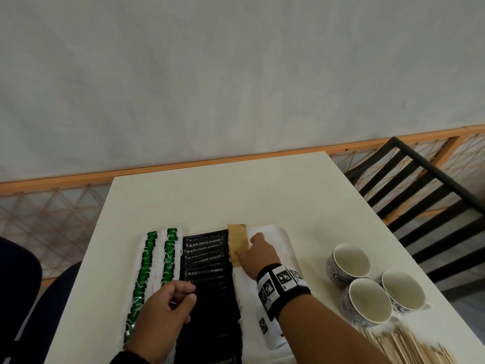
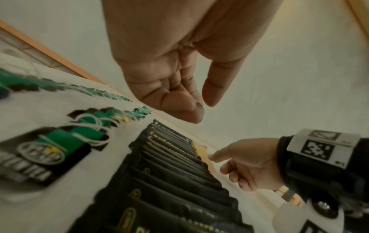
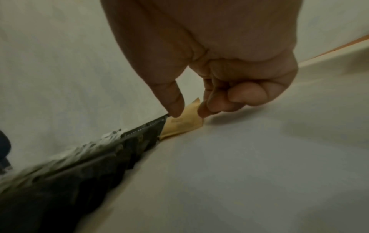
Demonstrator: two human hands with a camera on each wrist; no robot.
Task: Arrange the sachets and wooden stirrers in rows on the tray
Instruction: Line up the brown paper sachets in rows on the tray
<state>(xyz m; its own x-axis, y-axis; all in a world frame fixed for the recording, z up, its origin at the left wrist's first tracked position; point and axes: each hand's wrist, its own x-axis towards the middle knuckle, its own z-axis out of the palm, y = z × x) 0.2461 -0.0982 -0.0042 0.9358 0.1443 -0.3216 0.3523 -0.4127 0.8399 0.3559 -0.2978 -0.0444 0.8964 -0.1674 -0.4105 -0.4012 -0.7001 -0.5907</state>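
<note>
A white tray (image 1: pixel 287 241) holds two rows of green-and-white sachets (image 1: pixel 147 258) and a long overlapping row of black coffee sachets (image 1: pixel 207 269). One brown sachet (image 1: pixel 237 243) lies at the far end, right of the black row. My right hand (image 1: pixel 259 254) pinches that brown sachet (image 3: pixel 183 124) between thumb and index finger (image 3: pixel 189 114), low on the tray. My left hand (image 1: pixel 168 308) hovers over the near part of the green and black rows, fingers loosely curled (image 2: pixel 203 108), holding nothing. Wooden stirrers (image 1: pixel 409 348) lie in a heap on the table at the right.
Three patterned cups (image 1: pixel 367 298) stand on the white table right of the tray. The tray's right part (image 3: pixel 239 157) is bare. A black chair (image 1: pixel 420 190) stands past the table's right edge. A white tagged block (image 1: pixel 270 329) lies near my right forearm.
</note>
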